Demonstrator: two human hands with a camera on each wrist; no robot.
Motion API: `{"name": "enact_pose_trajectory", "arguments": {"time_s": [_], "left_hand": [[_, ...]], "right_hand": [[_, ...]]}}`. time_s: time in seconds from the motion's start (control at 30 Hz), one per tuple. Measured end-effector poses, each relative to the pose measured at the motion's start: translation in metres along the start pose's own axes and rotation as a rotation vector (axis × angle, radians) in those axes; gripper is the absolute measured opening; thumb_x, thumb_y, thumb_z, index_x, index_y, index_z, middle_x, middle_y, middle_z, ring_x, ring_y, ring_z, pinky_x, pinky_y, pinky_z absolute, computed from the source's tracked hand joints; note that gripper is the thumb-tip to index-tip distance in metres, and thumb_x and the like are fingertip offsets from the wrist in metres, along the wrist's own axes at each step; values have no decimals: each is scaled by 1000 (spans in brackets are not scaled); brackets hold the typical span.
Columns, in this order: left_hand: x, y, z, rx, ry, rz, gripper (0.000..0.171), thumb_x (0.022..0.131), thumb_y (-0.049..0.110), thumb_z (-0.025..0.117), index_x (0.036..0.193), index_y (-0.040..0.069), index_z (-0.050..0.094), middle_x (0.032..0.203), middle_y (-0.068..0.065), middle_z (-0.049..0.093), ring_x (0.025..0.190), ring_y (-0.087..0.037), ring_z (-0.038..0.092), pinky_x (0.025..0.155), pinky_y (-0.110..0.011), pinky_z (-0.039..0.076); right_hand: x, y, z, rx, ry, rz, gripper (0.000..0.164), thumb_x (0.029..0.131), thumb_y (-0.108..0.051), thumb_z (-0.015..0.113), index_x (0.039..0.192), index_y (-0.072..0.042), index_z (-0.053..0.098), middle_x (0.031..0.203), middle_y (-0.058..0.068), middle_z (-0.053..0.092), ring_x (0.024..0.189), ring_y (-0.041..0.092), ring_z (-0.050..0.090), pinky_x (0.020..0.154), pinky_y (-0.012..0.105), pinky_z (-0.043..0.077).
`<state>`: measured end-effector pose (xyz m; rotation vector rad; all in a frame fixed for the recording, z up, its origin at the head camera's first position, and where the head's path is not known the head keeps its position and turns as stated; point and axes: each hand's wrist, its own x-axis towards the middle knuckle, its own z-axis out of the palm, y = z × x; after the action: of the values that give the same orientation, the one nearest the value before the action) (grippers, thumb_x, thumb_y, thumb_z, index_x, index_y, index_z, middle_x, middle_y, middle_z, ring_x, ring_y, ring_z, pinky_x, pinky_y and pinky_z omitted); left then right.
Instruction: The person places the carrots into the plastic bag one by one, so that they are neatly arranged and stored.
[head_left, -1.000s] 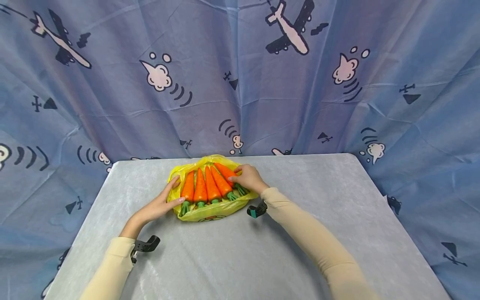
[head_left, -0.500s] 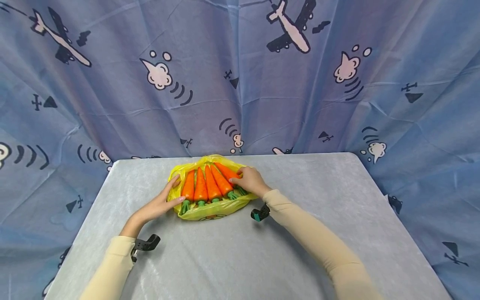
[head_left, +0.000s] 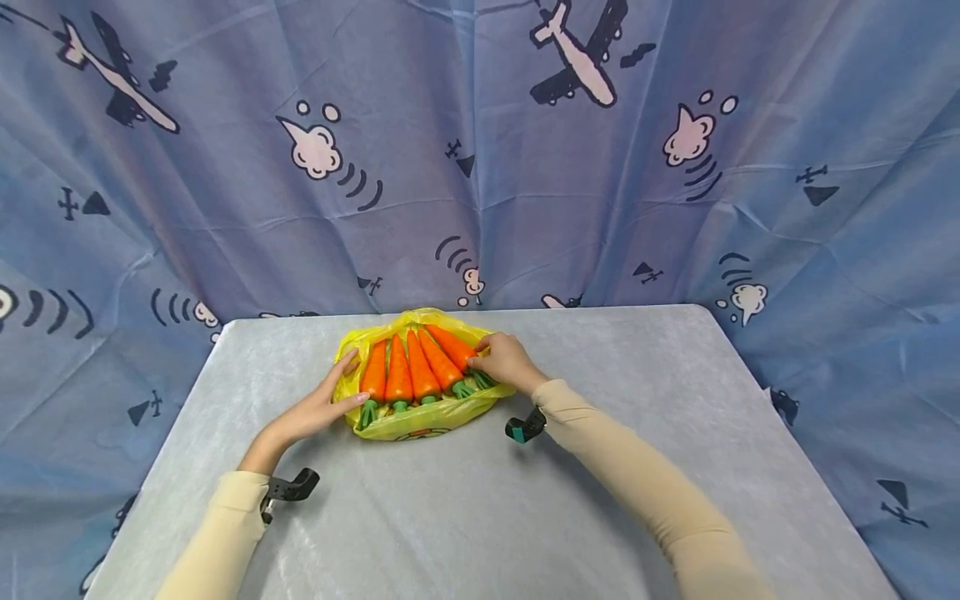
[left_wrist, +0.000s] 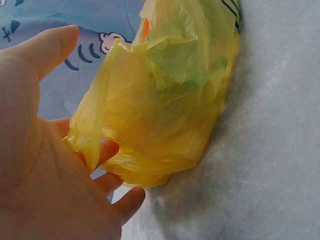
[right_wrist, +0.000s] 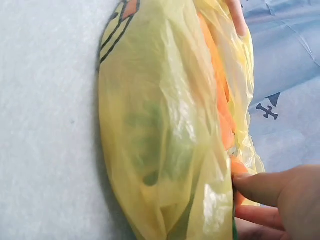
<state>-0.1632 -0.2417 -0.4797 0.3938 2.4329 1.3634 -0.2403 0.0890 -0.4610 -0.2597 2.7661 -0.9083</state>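
Several orange carrots with green tops lie side by side in an open yellow plastic bag (head_left: 408,429) at the table's far side in the head view. At the bag's left edge my left hand (head_left: 318,408) rests, thumb beside the leftmost carrot (head_left: 374,367). The left wrist view shows that hand's fingers (left_wrist: 131,201) loosely spread, a fold of the yellow bag (left_wrist: 160,115) lying across them. My right hand (head_left: 507,362) pinches the rightmost carrot (head_left: 450,343) at the bag's right side. In the right wrist view its thumb (right_wrist: 265,186) presses on orange; the other fingertips are partly hidden.
A pale grey cloth covers the table (head_left: 420,517). Behind it hangs a blue curtain (head_left: 405,167) printed with airplanes, close to the table's back edge. Black wrist mounts sit on the left wrist (head_left: 292,486) and the right wrist (head_left: 527,427).
My right hand and its wrist mount have shifted slightly to the right. The left hand, the bag and the carrots look almost unchanged.
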Motion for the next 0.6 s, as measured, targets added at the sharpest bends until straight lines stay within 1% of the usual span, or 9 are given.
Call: {"name": "enact_pose_trajectory", "arguments": {"time_s": [0.07, 0.13, 0.27, 0.3, 0.37, 0.47, 0.53, 0.6], "left_hand": [[0, 1, 0, 0, 1, 4, 86, 101, 36, 55, 160, 25, -6, 167, -21, 5, 152, -48, 2, 119, -71, 6], [0, 2, 1, -1, 3, 2, 86, 101, 35, 55, 160, 24, -6, 167, -21, 6, 153, -48, 2, 119, -70, 6], [-1, 2, 1, -9, 2, 0, 86, 101, 34, 56, 160, 25, -5, 167, -21, 5, 153, -48, 2, 119, -71, 5], [-1, 2, 1, -9, 1, 1, 86, 101, 33, 56, 160, 25, -6, 167, -21, 5, 152, -48, 2, 118, -71, 5], [-2, 2, 1, -10, 1, 2, 86, 101, 33, 56, 160, 25, -6, 167, -21, 6, 152, -49, 2, 118, -72, 5], [-2, 3, 1, -4, 2, 4, 87, 100, 35, 56, 160, 24, -5, 167, -21, 6, 152, -49, 3, 118, -72, 6], [-2, 3, 1, 0, 3, 5, 87, 100, 35, 56, 160, 24, -5, 167, -21, 7, 152, -49, 3, 118, -71, 6], [-2, 2, 1, 3, 5, 5, 87, 100, 36, 56, 160, 24, -5, 166, -22, 7, 152, -49, 3, 118, -71, 6]], "right_hand": [[1, 1, 1, 4, 5, 3, 34, 88, -22, 74, 114, 0, 71, 115, 14, 72, 95, 24, 66, 86, 34, 56], [2, 2, 3, -2, 7, -12, 33, 86, -19, 76, 112, 1, 71, 108, 14, 74, 87, 21, 66, 79, 31, 55], [3, 5, 7, 7, 0, -21, 35, 86, -16, 76, 114, 3, 69, 101, 15, 74, 84, 20, 66, 77, 30, 57], [3, 5, 7, 11, 1, -21, 35, 85, -16, 77, 114, 3, 69, 100, 15, 74, 84, 20, 67, 77, 30, 57], [4, 6, 8, 18, -3, -8, 37, 86, -17, 77, 117, 2, 69, 105, 15, 74, 88, 21, 67, 81, 31, 57], [6, 5, 8, 24, 4, 5, 37, 85, -20, 78, 115, 0, 70, 107, 13, 73, 88, 21, 66, 80, 31, 56], [7, 3, 7, 38, 7, 12, 38, 85, -23, 78, 115, -1, 70, 111, 13, 72, 92, 22, 66, 82, 33, 56], [8, 1, 7, 56, 8, 8, 41, 85, -26, 77, 117, -1, 70, 115, 13, 72, 99, 25, 67, 87, 35, 56]]}}
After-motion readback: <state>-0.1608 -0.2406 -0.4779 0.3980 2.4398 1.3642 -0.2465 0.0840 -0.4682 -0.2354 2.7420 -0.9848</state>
